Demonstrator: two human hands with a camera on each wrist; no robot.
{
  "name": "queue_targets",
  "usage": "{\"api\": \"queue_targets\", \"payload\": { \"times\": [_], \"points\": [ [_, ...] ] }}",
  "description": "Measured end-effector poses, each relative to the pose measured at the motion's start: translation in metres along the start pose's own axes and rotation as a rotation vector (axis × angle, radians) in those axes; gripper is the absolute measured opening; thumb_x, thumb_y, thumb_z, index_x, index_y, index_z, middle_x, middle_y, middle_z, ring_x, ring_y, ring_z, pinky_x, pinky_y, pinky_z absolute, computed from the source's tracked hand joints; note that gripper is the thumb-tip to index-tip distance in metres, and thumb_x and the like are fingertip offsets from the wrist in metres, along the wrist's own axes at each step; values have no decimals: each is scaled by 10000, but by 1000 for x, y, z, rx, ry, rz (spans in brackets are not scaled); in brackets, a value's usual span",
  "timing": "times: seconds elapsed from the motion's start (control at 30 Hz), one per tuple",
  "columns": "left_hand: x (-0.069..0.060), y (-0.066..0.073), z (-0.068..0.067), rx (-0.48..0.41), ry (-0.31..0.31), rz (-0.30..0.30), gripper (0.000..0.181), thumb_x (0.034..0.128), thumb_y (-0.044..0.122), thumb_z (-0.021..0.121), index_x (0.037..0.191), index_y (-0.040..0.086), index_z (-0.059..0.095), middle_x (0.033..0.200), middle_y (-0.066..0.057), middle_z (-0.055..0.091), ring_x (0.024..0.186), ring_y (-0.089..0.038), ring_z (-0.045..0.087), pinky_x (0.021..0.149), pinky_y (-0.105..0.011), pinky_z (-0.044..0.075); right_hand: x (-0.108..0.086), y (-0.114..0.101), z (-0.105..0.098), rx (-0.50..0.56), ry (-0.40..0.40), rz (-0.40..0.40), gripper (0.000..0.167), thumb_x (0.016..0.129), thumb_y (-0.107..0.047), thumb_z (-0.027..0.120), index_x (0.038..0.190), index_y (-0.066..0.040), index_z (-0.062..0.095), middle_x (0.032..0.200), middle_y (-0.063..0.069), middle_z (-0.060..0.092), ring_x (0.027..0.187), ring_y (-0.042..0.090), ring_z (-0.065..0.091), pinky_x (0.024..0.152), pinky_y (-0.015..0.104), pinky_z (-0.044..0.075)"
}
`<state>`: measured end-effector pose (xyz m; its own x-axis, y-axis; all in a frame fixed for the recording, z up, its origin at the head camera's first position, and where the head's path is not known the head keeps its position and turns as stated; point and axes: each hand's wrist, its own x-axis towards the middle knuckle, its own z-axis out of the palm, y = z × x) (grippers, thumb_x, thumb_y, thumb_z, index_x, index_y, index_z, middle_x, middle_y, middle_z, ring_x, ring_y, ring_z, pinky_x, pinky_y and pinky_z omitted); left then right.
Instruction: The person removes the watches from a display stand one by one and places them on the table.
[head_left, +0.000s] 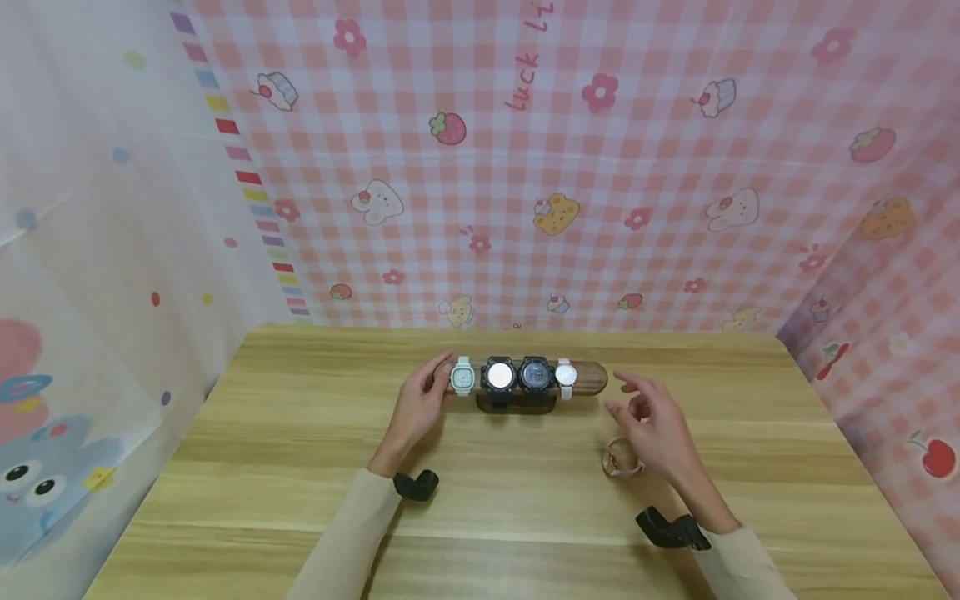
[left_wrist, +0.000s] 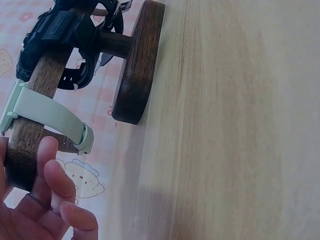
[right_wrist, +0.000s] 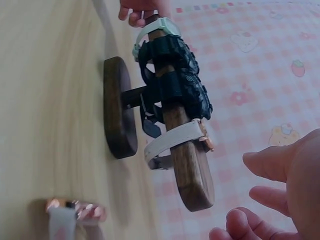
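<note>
A dark wooden watch stand [head_left: 592,378] bears a mint-green watch [head_left: 463,377], two black watches [head_left: 498,376] and a white-strapped watch [head_left: 566,377]. My left hand [head_left: 420,403] grips the stand's left end beside the mint watch; in the left wrist view that hand [left_wrist: 47,205] has thumb and fingers around the bar end [left_wrist: 21,170]. My right hand [head_left: 660,429] is off the stand's bare right end [right_wrist: 194,185], fingers loosely bent and holding nothing. Below it on the table lies a rose-gold watch [head_left: 621,458] with a pale strap, its loop partly beside the hand.
The stand's base [left_wrist: 140,65] rests on the light wooden table [head_left: 480,508], toward its back edge. Behind hangs a pink checked cloth [head_left: 480,183], and a white printed cloth [head_left: 135,233] hangs at the left. Black wrist-worn devices [head_left: 417,485] are on both wrists.
</note>
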<state>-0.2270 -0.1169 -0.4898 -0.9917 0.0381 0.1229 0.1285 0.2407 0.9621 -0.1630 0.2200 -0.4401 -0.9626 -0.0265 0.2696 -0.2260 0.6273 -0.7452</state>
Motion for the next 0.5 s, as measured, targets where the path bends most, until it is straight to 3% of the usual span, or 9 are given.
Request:
{"api": "queue_targets", "payload": {
  "times": [0.33, 0.5],
  "points": [
    [0, 0, 0, 5, -4, 1, 390, 1056, 266, 490, 1420, 139, 550, 1062, -121, 637, 817, -186, 607, 757, -424, 560, 16, -5, 6, 15, -24, 32, 472, 974, -231, 652, 1401, -67, 533, 1227, 191, 555, 868, 194, 559, 697, 242, 464],
    [0, 0, 0, 0, -6, -1, 378, 1055, 274, 490, 1410, 167, 562, 1066, -118, 631, 814, -179, 601, 752, -417, 560, 24, -8, 9, 19, -19, 18, 475, 959, -205, 674, 1384, -38, 543, 1222, 212, 559, 834, 187, 560, 673, 233, 458]
  ]
}}
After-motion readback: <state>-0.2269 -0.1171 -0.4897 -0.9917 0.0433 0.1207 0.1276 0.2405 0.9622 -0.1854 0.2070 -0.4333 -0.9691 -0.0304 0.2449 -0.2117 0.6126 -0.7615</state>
